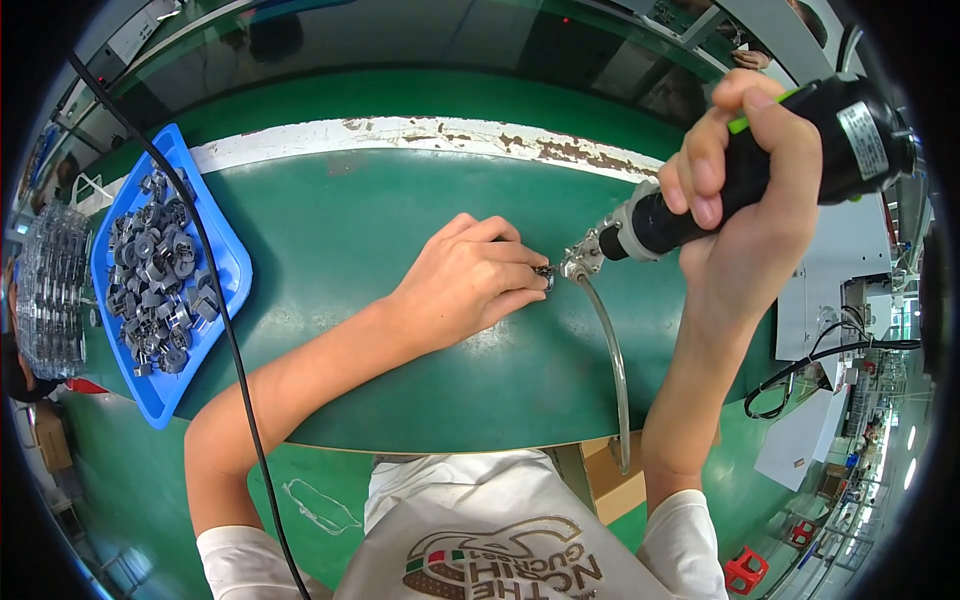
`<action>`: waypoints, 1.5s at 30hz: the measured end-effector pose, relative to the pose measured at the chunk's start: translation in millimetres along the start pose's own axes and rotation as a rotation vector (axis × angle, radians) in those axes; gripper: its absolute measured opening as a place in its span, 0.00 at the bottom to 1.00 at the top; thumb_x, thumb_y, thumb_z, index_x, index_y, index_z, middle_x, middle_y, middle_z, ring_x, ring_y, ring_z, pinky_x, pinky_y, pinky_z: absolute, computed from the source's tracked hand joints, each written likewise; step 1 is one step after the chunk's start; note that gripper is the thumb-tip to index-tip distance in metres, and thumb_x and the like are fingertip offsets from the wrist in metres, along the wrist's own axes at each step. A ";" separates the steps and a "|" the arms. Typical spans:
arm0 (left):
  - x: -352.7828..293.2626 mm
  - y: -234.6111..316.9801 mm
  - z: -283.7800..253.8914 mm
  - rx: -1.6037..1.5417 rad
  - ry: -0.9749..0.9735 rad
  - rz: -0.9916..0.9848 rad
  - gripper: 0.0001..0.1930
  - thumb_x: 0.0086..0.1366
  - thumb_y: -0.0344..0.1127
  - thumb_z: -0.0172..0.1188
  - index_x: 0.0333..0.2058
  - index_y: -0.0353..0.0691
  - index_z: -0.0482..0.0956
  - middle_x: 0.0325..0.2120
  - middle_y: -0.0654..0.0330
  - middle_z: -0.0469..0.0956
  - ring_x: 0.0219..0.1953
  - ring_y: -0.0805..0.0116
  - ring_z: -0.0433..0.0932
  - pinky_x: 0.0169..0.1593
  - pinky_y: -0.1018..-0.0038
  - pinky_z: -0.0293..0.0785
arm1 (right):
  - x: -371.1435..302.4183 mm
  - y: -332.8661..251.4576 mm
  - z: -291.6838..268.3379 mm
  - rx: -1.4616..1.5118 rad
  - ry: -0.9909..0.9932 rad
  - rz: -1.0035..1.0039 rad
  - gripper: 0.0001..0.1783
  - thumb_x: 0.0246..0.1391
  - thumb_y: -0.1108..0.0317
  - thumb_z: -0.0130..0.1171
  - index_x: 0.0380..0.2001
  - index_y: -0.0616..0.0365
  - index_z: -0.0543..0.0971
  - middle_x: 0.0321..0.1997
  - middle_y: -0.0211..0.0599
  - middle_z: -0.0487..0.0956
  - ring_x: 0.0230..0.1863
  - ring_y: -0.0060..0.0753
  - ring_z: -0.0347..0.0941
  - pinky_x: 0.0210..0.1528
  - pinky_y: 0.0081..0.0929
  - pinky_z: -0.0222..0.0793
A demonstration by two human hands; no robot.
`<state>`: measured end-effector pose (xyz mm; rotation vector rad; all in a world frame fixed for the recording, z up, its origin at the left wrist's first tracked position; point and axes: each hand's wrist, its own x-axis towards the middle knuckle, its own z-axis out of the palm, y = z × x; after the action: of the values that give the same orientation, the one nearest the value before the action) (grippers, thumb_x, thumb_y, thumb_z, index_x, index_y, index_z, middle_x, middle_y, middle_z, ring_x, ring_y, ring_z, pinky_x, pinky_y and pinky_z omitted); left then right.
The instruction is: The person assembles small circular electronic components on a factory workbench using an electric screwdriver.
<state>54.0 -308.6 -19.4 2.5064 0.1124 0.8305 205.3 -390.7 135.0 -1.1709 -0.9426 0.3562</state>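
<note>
My right hand [745, 170] is wrapped round a black electric screwdriver [735, 170], held at a slant above the right side of the green table [380, 230]. Its metal nose piece [588, 252] points down and left, and a clear tube [615, 370] hangs from it past the table's front edge. My left hand [475, 277] rests near the middle of the tabletop, fingers closed on a small dark part [546, 275]. That part is mostly covered by the fingertips, so its kind cannot be made out. The nose piece is right beside it; I cannot tell whether they touch.
A blue tray [232, 262] full of small grey parts [155, 270] stands on the left. Beyond it are stacked clear plastic trays [55, 290]. A black cable [215, 270] crosses over the blue tray. Grey equipment [835, 270] borders the right side, and a cardboard box [615, 480] sits below the table.
</note>
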 end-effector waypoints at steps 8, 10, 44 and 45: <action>0.4 -0.1 -0.4 -0.008 -0.015 -0.008 0.08 0.56 0.36 0.73 0.35 0.46 0.90 0.40 0.69 0.88 0.43 0.68 0.78 0.41 0.69 0.70 | 4.4 4.8 3.3 0.014 0.026 0.025 0.15 0.65 0.61 0.52 0.26 0.58 0.70 0.14 0.29 0.65 0.12 0.17 0.53 0.19 0.22 0.56; 0.3 -0.2 -0.5 0.002 -0.007 -0.007 0.07 0.56 0.36 0.73 0.35 0.46 0.90 0.40 0.69 0.88 0.43 0.68 0.78 0.42 0.69 0.70 | 2.6 4.4 3.4 0.015 0.009 0.024 0.15 0.66 0.62 0.52 0.25 0.57 0.69 0.14 0.29 0.65 0.12 0.17 0.53 0.19 0.22 0.55; 2.4 -12.0 -19.5 -0.196 -0.219 -0.117 0.37 0.52 0.44 0.78 0.60 0.44 0.76 0.43 0.63 0.84 0.48 0.61 0.77 0.56 0.65 0.72 | -8.4 -38.2 -16.9 0.063 0.008 -0.018 0.20 0.67 0.59 0.43 0.45 0.66 0.76 0.14 0.26 0.64 0.12 0.16 0.52 0.18 0.22 0.56; 3.5 -8.4 -19.2 -0.199 -0.203 -0.130 0.34 0.52 0.43 0.78 0.58 0.43 0.78 0.42 0.63 0.84 0.48 0.61 0.77 0.56 0.64 0.72 | -9.4 -37.9 -17.4 0.052 -0.002 -0.024 0.20 0.67 0.58 0.43 0.45 0.66 0.76 0.14 0.25 0.64 0.12 0.16 0.52 0.18 0.22 0.56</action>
<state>46.3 -292.2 -8.2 2.3510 0.1166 0.5060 205.0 -422.6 163.4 -1.1110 -0.9428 0.3607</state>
